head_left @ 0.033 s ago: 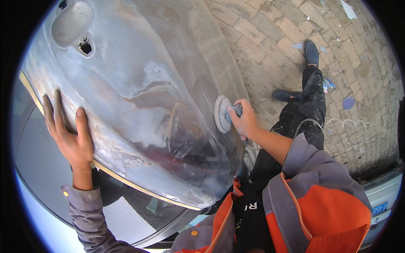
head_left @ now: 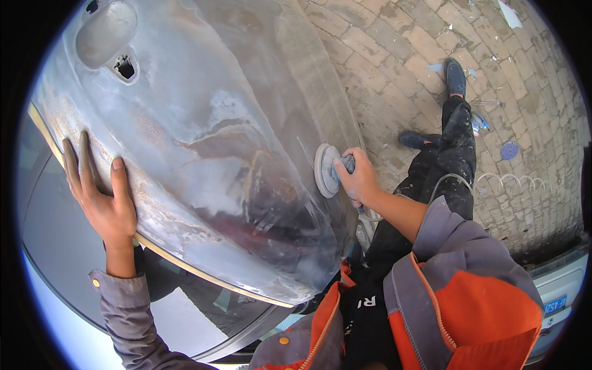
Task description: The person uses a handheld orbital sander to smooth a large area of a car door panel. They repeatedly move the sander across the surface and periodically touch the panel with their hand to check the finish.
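A car door (head_left: pixel 216 154) with patchy grey, brown and whitish sanded paint fills the left and middle of the view. My right hand (head_left: pixel 359 177) is wrapped round a disc sander (head_left: pixel 327 171). The sander's round pad lies tilted against the lower part of the door panel. Flat on the panel near its upper edge rests my left hand (head_left: pixel 103 200), fingers spread and holding nothing. The door handle recess (head_left: pixel 106 35), with a dark hole beside it, shows at the top left.
Yellowish tape (head_left: pixel 185 266) runs along the window edge. A coiled pale hose (head_left: pixel 505 179) trails behind my legs over the brick paving (head_left: pixel 394 55). A loose perforated sanding disc (head_left: pixel 510 150) and paper scraps lie on the ground. Another vehicle (head_left: pixel 558 296) stands at the lower right.
The sander and my right hand have shifted slightly down in the picture along the door. My left hand has stayed in place.
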